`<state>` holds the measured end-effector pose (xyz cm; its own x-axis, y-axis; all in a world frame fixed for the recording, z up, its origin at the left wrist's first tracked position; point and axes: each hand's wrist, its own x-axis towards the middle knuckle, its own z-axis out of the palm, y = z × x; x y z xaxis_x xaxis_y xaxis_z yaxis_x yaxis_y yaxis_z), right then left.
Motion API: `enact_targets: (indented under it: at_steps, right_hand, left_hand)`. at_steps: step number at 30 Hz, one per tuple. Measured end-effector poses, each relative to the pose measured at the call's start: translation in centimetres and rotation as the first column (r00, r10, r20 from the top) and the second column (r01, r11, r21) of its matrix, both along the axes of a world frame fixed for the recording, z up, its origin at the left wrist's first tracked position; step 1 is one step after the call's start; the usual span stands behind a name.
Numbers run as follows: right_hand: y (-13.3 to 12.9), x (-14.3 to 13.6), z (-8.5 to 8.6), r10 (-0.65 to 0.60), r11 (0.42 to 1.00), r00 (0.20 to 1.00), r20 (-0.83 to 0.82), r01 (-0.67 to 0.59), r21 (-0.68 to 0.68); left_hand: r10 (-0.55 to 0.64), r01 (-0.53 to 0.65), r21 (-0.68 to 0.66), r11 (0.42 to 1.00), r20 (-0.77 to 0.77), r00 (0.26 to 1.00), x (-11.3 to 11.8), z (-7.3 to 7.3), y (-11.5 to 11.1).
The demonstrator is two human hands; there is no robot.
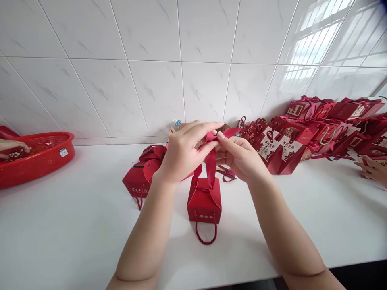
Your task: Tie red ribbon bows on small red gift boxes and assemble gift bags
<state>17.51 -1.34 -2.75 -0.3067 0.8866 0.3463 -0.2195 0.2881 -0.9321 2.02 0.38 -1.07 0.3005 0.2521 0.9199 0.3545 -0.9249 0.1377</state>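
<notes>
A small red gift box (204,201) stands on the white table in front of me, its braided rope handle (207,243) hanging down at the near side. From the box's top a red ribbon (211,166) rises into my hands. My left hand (186,151) pinches the ribbon between thumb and fingers, where it makes a loop. Close beside it, my right hand (238,155) grips the ribbon too, thumb against fingertips. Part of the ribbon is hidden behind the fingers. To the left, other red gift boxes (136,180) stand partly behind my left arm.
A red plastic basket (65,155) sits at far left, with another person's hand (15,146) in it. Finished-looking red gift boxes (292,151) are piled along the wall at right. Another person's hand (375,170) shows at the right edge. The tiled wall (154,88) bounds the table (75,233).
</notes>
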Motion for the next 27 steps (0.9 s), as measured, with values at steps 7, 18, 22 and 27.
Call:
enact_targets:
  at_steps: [7,18,22,27]
  right_hand:
    - [0.4,0.5,0.1,-0.031,0.999,0.997,-0.063,0.033,0.028]
    - [1.5,1.3,-0.4,0.031,1.000,0.997,-0.073,-0.031,-0.004]
    - [0.7,0.9,-0.3,-0.157,0.979,0.986,0.053,0.148,0.141]
    - [0.3,0.7,-0.5,-0.564,0.727,0.805,0.185,0.378,0.573]
  left_hand:
    - [-0.110,0.123,-0.215,0.969,0.071,0.991,-0.4,0.3,-1.0]
    - [-0.089,-0.057,-0.523,0.850,-0.250,0.964,-1.3,0.3,-0.7]
    - [-0.088,-0.060,-0.538,0.841,-0.245,0.966,-1.3,0.3,-0.7]
    - [-0.022,-0.013,-0.538,0.843,-0.059,0.998,-1.4,0.1,0.2]
